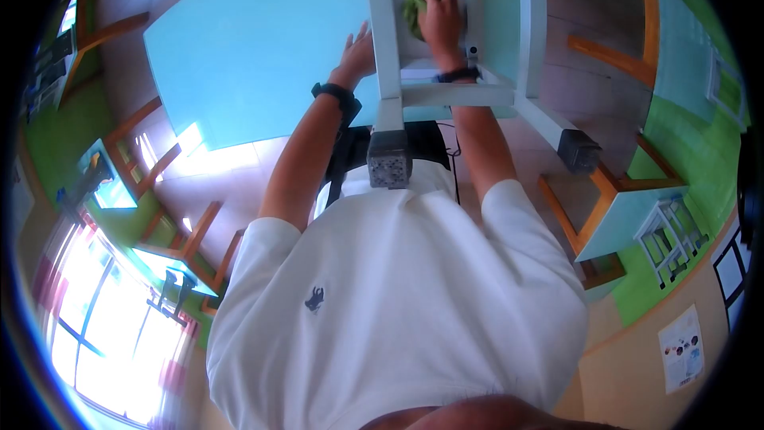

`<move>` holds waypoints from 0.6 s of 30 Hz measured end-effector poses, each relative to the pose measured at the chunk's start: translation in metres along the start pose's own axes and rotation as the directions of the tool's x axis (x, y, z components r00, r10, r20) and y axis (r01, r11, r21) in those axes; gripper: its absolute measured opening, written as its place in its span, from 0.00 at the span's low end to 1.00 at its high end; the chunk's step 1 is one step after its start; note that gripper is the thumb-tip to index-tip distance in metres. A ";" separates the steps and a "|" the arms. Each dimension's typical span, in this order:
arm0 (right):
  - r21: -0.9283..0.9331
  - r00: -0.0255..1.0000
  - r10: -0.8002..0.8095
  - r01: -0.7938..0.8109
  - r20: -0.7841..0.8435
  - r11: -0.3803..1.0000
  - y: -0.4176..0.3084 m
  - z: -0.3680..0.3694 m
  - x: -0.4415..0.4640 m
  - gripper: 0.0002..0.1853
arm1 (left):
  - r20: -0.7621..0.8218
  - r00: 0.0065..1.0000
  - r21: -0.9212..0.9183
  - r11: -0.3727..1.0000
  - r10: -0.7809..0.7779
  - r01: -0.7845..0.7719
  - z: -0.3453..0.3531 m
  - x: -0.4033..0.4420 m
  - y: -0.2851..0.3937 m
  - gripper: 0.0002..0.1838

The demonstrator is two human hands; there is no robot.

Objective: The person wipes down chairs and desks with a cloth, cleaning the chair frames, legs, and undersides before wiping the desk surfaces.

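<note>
A stool with a pale grey frame (458, 95) is upturned on the light blue table, its legs with dark feet pointing up toward me. My right hand (442, 22) reaches between the legs and presses a crumpled green cloth (414, 14) on the white underside of the seat (414, 49). Beside the frame's left leg is my left hand (360, 54), fingers stretched out; that leg hides part of it. Whether it touches the stool I cannot tell. Both wrists wear dark bands.
The light blue table (263, 48) spreads to the left under the stool. Wooden-framed tables (629, 207) stand on both sides, one with a grey stool (670, 239) beside it. A bright window (103, 326) is at lower left, a poster (682, 349) on the right wall.
</note>
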State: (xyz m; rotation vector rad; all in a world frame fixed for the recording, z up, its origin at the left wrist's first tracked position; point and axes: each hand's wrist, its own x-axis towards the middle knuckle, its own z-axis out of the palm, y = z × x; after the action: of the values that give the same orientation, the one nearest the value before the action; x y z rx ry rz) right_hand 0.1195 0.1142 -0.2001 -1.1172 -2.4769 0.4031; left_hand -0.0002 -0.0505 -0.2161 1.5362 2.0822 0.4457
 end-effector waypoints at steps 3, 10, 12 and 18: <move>-0.062 0.978 0.033 -0.046 -0.206 0.997 0.013 0.028 0.035 0.22 | 0.013 1.000 -0.005 1.000 -0.017 0.017 -0.001 0.000 0.002 0.54; 0.186 0.954 0.042 -0.100 0.296 0.977 -0.011 -0.001 -0.010 0.19 | 0.183 0.975 -0.120 0.981 -0.127 0.151 -0.014 -0.001 0.009 0.36; 0.099 0.874 0.003 -0.058 0.487 0.993 -0.007 -0.018 -0.027 0.18 | 0.174 0.979 -0.180 0.975 -0.103 0.134 -0.013 -0.002 0.008 0.33; 0.093 0.798 -0.064 0.010 0.599 0.996 -0.002 -0.042 -0.031 0.18 | 0.090 0.983 -0.245 0.953 -0.160 0.177 -0.022 -0.003 0.019 0.40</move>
State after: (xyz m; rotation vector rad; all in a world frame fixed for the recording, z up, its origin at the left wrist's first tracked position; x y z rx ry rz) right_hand 0.1564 0.0939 -0.1695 -1.0117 -2.9759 0.9787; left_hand 0.0026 -0.0468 -0.1875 1.2003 1.9956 0.5610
